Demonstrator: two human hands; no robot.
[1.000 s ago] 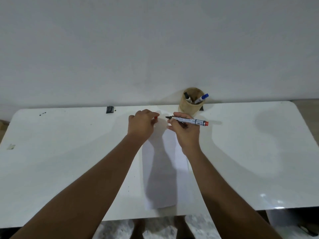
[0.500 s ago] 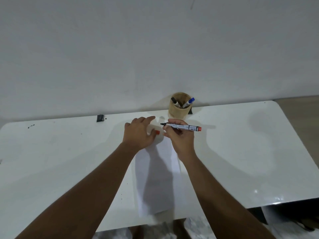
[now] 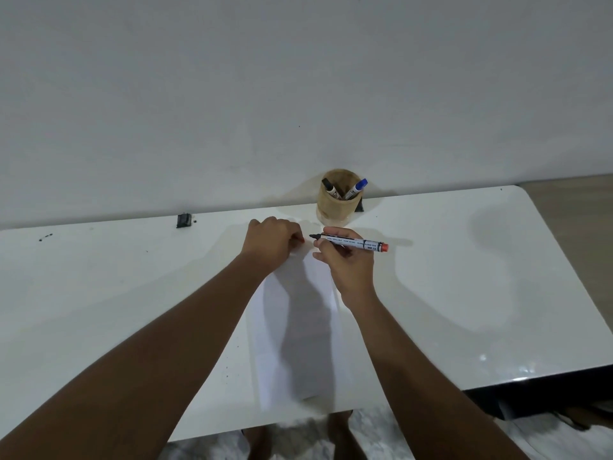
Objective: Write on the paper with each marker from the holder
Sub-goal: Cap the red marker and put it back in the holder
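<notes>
A white sheet of paper (image 3: 308, 343) lies lengthwise on the white table (image 3: 464, 293). My right hand (image 3: 345, 263) grips a white marker (image 3: 351, 242) above the paper's far end. The marker lies level, its bare dark tip pointing left and its red end to the right. My left hand (image 3: 272, 242) rests at the paper's far left corner, fingers curled around a small red cap (image 3: 301, 240). Behind the hands stands a tan round holder (image 3: 338, 207) with a black-capped marker (image 3: 331, 190) and a blue-capped marker (image 3: 356, 189) in it.
A small black object (image 3: 184, 220) sits at the table's back edge on the left, with dark specks (image 3: 44, 236) further left. Another dark piece (image 3: 360, 205) shows behind the holder. A plain wall rises right behind the table. The table's rounded right corner (image 3: 517, 190) is near.
My left hand's fingers, spread half a second ago, have curled shut around the red cap. The right hand still holds the marker level in about the same place. The head camera shifted.
</notes>
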